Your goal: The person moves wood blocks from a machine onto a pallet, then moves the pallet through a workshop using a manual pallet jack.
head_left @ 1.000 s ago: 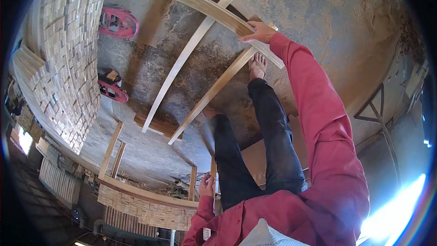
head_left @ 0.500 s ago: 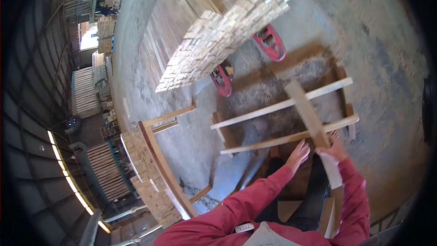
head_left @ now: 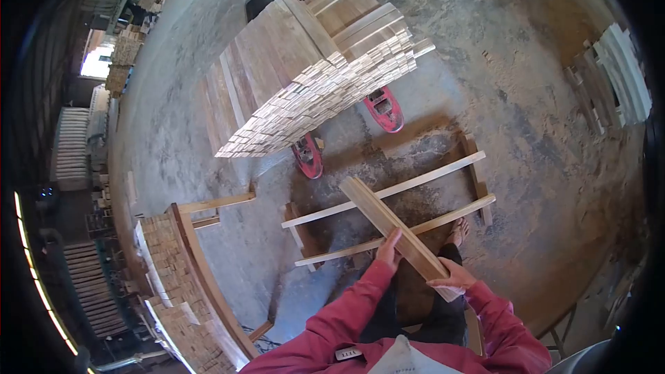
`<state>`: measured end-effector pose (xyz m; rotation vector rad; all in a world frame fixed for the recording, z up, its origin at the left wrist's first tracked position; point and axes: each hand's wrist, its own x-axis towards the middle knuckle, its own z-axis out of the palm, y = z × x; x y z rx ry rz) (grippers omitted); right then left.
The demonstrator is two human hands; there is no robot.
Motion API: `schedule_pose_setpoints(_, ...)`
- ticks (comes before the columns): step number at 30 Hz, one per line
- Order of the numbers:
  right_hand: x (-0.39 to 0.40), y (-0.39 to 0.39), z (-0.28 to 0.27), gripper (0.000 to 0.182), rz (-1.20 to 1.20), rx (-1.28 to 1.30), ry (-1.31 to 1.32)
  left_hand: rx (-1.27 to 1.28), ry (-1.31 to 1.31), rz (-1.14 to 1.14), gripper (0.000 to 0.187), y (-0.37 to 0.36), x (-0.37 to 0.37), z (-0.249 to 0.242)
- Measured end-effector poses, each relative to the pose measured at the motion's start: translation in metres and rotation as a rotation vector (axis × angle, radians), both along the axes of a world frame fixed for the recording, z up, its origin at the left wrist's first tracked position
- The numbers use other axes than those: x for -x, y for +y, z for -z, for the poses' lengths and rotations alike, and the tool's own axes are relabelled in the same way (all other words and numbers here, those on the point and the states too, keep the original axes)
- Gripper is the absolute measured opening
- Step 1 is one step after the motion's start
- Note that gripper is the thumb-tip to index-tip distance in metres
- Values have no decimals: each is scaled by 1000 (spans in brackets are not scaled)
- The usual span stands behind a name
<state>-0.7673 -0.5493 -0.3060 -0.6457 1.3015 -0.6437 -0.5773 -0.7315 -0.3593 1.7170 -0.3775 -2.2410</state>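
Note:
Both hands are on a slanting bundle of what look like a few long, light-brown wooden planks (head_left: 388, 216), laid flat against each other. My left hand (head_left: 390, 249) is closed against the left long edge, around mid-length. At the end nearest my body, my right hand (head_left: 454, 277) grips the bundle from the right, fingers over the top. The far end of the planks reaches above a low wooden frame with two pale rails (head_left: 443, 173) that stands on the floor. How the fingers lie underneath is hidden.
Beyond the frame, a large stack of planks (head_left: 277, 55) rests on a pallet jack with red forks (head_left: 384, 109). To the left stands a wooden rack (head_left: 201, 263) with stacked wood pieces (head_left: 168, 253). More boards (head_left: 609, 79) lie at the far right. My bare foot (head_left: 458, 231) shows beside the frame.
The planks have moved left in view and their near end has risen toward me. My left hand, apart from the wood before, is now on its edge. The camera view has shifted.

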Motion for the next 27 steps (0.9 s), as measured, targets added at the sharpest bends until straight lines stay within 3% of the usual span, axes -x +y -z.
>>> schedule_pose_setpoints(2, -38, -6, -8, 102, 88, -18, 102, -8, 61, 25, 52, -47, -22, -12)
schedule_pose_setpoints(4, -65, -35, -34, 94, 139, 1, -32, 26, 84, 50, 53, -72, -34, -23)
schedule_pose_setpoints(6, -90, -62, -56, 89, 143, 8, 5, 87, 105, 59, 53, -102, -41, -38)
schedule_pose_setpoints(10, -128, -136, -74, 70, 407, 43, -124, 158, 348, 65, 60, -161, -75, -60)
schedule_pose_setpoints(12, -129, -200, -53, 65, 455, 196, 80, 223, 360, -144, 63, -184, -102, -77)
schedule_pose_setpoints(13, -124, -248, -76, 65, 469, 220, 29, 258, 401, -141, 67, -188, -127, -72)
schedule_pose_setpoints(14, -116, -288, -67, 62, 399, 340, 329, 251, 417, -165, 67, -186, -154, -63)
schedule_pose_setpoints(15, -115, -333, -56, 60, 549, 394, 208, 293, 345, -152, 65, -175, -184, -51)
schedule_pose_setpoints(16, -108, -382, -67, 59, 549, 400, 203, 327, 267, -142, 63, -161, -215, -36)
schedule_pose_setpoints(17, -96, -431, -76, 58, 391, 437, 278, 285, 144, -117, 59, -143, -250, -14)
schedule_pose_setpoints(20, -103, -554, -98, 48, 552, 527, 439, 134, -100, -217, 54, -57, -362, 45)
schedule_pose_setpoints(22, -73, -641, -66, 64, 208, 508, 1201, 5, -383, -85, 54, 15, -438, 71)
schedule_pose_setpoints(24, -72, -692, -41, 77, 39, 539, 1583, 14, -730, -63, 52, 99, -485, 76)
schedule_pose_setpoints(25, -71, -712, -19, 83, -5, 562, 1614, -53, -740, -59, 58, 132, -503, 67)
schedule_pose_setpoints(26, -67, -727, 9, 67, -49, 589, 1561, -98, -761, -72, 58, 166, -527, 77)
schedule_pose_setpoints(27, -61, -739, 38, 53, -90, 616, 1511, -121, -797, 115, 63, 204, -552, 94)
